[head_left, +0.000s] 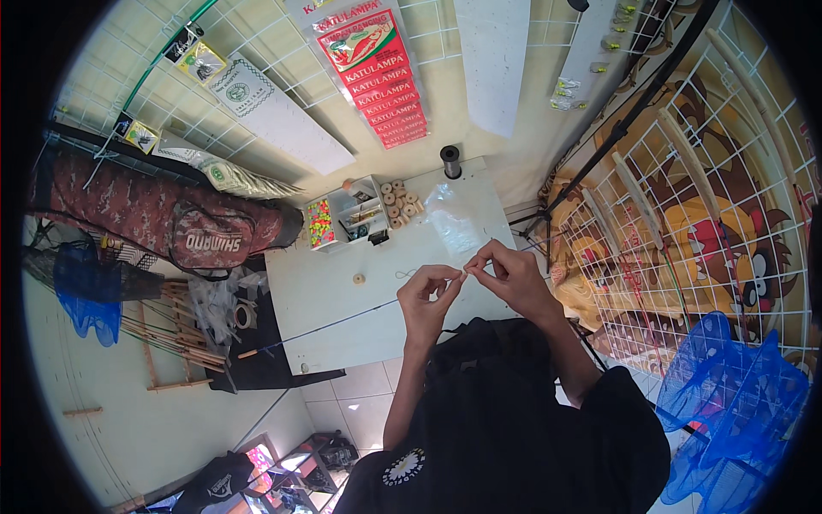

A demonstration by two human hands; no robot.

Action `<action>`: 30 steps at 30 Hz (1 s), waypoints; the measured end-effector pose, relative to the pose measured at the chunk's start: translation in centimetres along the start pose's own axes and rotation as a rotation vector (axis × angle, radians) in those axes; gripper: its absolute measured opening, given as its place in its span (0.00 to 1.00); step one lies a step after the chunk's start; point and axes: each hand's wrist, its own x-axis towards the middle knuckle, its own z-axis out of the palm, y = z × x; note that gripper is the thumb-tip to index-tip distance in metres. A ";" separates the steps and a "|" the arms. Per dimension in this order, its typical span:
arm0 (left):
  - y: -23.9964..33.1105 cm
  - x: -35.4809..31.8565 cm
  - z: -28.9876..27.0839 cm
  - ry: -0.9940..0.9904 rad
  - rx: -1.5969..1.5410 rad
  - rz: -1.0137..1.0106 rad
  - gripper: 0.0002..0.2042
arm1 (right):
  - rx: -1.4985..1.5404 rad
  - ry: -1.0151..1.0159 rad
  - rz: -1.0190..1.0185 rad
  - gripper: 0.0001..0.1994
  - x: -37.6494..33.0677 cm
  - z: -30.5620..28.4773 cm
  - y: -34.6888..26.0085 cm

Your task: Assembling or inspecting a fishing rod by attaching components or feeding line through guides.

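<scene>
Above the white table [321, 300], my left hand [421, 300] and my right hand [518, 281] meet fingertip to fingertip. Each has thumb and index finger pinched together. Whatever sits between them is too small to make out. A thin loop of line [404, 275] lies just left of my left hand. Across the table runs a slim blue fishing rod [317, 325] with a light brown handle end, passing behind my hands. A crinkled clear plastic bag [454, 223] lies beyond my fingers. One small round tan disc [359, 278] rests farther left.
At the table's back stand a divided white box [353, 202] with bright beads, several wooden rings [401, 204] and a dark spool [450, 161]. A camouflage rod bag [171, 214] hangs left. A white wire grid [685, 223] and blue netting [728, 411] flank my right.
</scene>
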 end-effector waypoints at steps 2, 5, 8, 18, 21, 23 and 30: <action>0.0 0.0 -0.2 -0.013 -0.025 -0.019 0.06 | -0.009 0.008 -0.007 0.09 0.0 0.1 0.0; 0.2 0.0 -0.2 0.007 -0.077 -0.086 0.08 | 0.002 0.006 -0.004 0.08 0.0 0.3 0.1; -0.1 -0.1 -0.3 -0.010 -0.081 -0.128 0.08 | -0.010 0.000 -0.005 0.08 -0.1 0.4 0.2; 0.8 0.1 -0.2 -0.018 -0.195 -0.276 0.09 | 0.043 0.053 -0.012 0.08 0.2 0.4 0.1; -0.1 -0.3 -0.1 -0.024 -0.030 -0.166 0.11 | 0.064 0.070 -0.021 0.08 0.4 0.6 0.0; -0.6 -0.4 0.1 -0.009 0.049 -0.110 0.12 | 0.070 0.070 -0.033 0.08 0.4 0.8 -0.1; -0.4 -0.1 0.8 0.073 0.255 0.147 0.18 | 0.029 0.074 -0.029 0.08 0.6 0.7 0.0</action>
